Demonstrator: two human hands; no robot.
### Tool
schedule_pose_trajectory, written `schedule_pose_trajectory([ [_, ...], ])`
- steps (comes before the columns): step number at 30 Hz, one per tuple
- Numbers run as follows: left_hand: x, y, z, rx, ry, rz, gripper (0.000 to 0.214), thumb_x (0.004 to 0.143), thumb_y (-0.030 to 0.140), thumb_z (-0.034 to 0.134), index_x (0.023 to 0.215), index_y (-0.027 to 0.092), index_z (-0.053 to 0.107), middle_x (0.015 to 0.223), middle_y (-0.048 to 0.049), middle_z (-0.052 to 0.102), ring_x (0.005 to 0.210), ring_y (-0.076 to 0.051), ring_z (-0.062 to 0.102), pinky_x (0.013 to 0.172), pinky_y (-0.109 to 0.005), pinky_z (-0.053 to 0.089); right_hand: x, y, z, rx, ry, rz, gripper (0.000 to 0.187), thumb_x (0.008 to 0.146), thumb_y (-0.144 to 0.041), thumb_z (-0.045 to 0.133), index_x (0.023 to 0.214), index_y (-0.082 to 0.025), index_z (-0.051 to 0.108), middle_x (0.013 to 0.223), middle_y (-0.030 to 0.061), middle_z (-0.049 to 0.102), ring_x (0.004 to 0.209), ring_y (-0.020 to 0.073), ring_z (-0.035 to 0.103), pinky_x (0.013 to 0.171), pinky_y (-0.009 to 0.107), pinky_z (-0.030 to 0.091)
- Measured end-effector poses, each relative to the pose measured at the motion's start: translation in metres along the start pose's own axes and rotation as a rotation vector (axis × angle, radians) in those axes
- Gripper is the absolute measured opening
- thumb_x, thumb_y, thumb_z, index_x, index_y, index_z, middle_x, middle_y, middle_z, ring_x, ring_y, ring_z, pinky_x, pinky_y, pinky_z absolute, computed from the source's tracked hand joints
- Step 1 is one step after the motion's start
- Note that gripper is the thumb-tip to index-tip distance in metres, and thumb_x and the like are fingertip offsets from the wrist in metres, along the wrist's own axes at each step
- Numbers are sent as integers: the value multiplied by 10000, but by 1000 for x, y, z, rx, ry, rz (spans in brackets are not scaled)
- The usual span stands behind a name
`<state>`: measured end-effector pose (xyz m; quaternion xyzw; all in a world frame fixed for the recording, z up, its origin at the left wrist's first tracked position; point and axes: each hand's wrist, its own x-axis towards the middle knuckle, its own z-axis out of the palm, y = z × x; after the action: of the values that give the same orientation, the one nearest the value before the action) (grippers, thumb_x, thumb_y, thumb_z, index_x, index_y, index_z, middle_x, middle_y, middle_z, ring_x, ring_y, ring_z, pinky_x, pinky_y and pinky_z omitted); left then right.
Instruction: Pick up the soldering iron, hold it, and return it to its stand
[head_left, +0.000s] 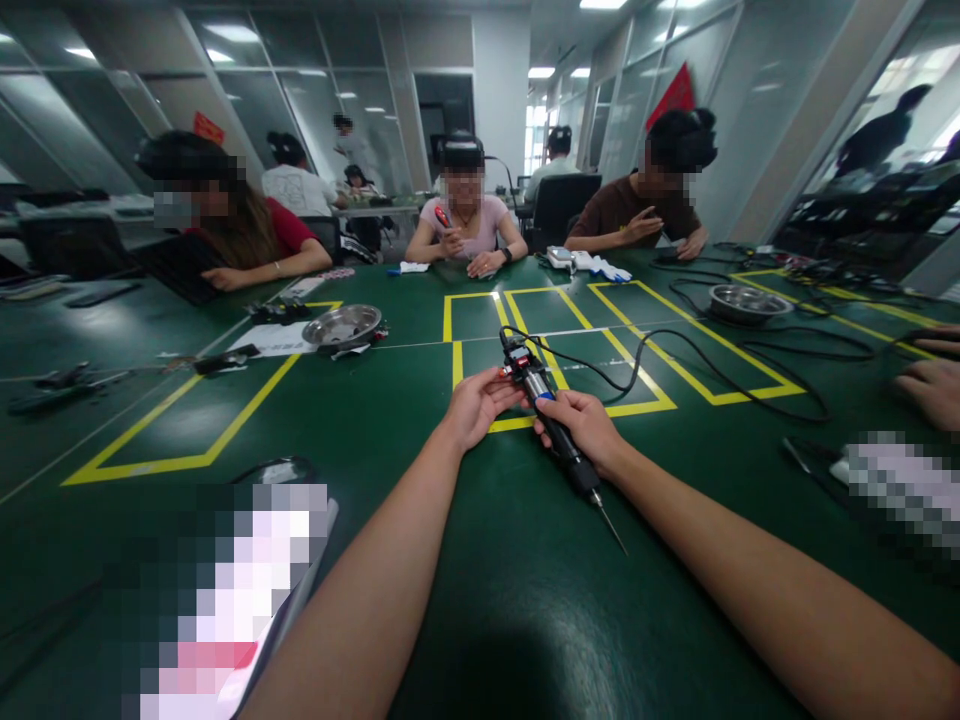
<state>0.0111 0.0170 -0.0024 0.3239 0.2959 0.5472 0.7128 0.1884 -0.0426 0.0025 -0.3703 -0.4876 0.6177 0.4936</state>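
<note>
A black electric screwdriver (556,425) with a red-marked top end and a thin bit pointing back toward me is held above the green table (360,420). My right hand (585,425) is wrapped around its body. My left hand (476,405) pinches the top end, where a black cable (675,350) leaves and loops to the right across the table.
Yellow tape rectangles (600,330) mark the tabletop. Metal bowls sit at left (343,325) and right (746,302). Three people sit along the far side. Another person's hand (934,385) rests at the right edge. Blurred objects lie near left (225,600) and near right (900,480).
</note>
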Motion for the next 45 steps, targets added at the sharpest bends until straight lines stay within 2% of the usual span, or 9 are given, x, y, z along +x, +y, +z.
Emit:
schedule_pose_trajectory([
  [10,-3,0,2,30,-38,25,103,848,146,642,922,76,630,1011,-164,712,911,-214,707,934,-418,535,-1,-3,-4,22,-43,48,501,747,-432,746,625,-206,315,666,31,683,467,145,596,398,229,391],
  [16,-3,0,-2,23,-59,29,104,845,159,657,892,90,596,964,-142,710,903,-207,705,941,-419,530,-4,-9,-4,38,-65,81,485,729,-444,754,641,-205,341,684,37,687,458,130,579,390,221,380],
  [25,-7,2,3,44,-25,34,157,825,158,684,767,113,546,908,-105,697,889,-191,700,955,-413,516,-4,-9,-4,67,-98,75,500,745,-419,748,634,-198,314,768,46,710,456,118,579,397,224,387],
  [30,-6,1,2,38,-72,30,101,839,166,665,885,98,606,975,-122,697,933,-211,692,974,-427,496,-4,-10,-4,50,-103,76,498,752,-433,739,629,-199,317,686,36,689,443,119,570,390,217,382],
  [34,-5,2,-1,40,-152,11,174,849,160,649,1010,96,631,1075,-138,685,978,-219,682,976,-414,490,-4,-9,-5,24,-110,79,475,766,-421,730,632,-197,333,655,35,678,450,121,573,394,211,376],
  [40,-6,4,0,32,-139,20,199,835,162,665,1019,91,647,1045,-133,700,943,-210,687,943,-404,510,-4,-9,-6,15,-106,89,468,765,-435,724,636,-198,342,661,37,678,451,125,578,389,211,377],
  [45,-5,0,6,86,-78,56,249,837,248,684,1021,84,652,1027,-142,708,927,-211,689,902,-393,535,-4,-10,-5,10,-103,86,434,754,-436,724,645,-193,382,676,43,683,452,122,576,394,214,387],
])
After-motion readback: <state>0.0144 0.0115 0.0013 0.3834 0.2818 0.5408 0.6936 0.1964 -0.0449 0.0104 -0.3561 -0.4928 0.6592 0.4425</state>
